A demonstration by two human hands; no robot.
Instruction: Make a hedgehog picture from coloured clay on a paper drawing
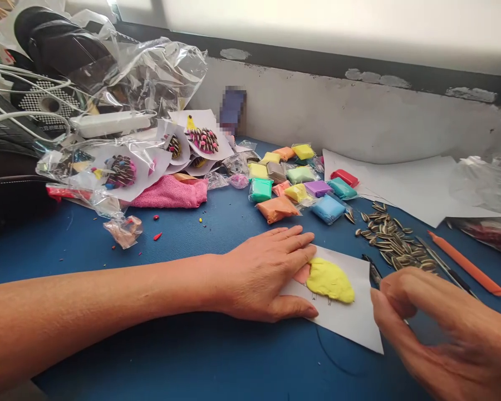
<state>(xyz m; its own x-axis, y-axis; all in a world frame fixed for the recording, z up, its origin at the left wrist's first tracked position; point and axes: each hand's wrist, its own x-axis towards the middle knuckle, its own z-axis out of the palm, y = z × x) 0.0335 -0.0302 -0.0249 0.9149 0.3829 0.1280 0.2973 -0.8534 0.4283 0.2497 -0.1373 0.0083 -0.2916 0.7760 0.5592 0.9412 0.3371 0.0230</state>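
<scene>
My left hand point(267, 273) lies flat with fingers stretched out on a white sheet of paper point(354, 328), holding it against the table. Beside its fingers, a flattened yellow clay shape point(329, 280) sits on the paper, with a smaller peach clay piece point(303, 274) partly under the hand. Short drawn lines show below the yellow clay. My right hand point(434, 323) is at the paper's right edge, thumb and curled forefinger closed together. What they hold, if anything, is hidden. A dark slim object point(373, 273) lies just behind that hand.
Striped sunflower seeds point(392, 236) lie in a pile beside a pen point(446, 267) and an orange stick-like tool point(467, 264). Wrapped clay packets point(328, 209) cluster behind. At left are seed-covered clay pictures point(202, 139), a pink cloth point(171, 192) and clear plastic bags point(158, 67).
</scene>
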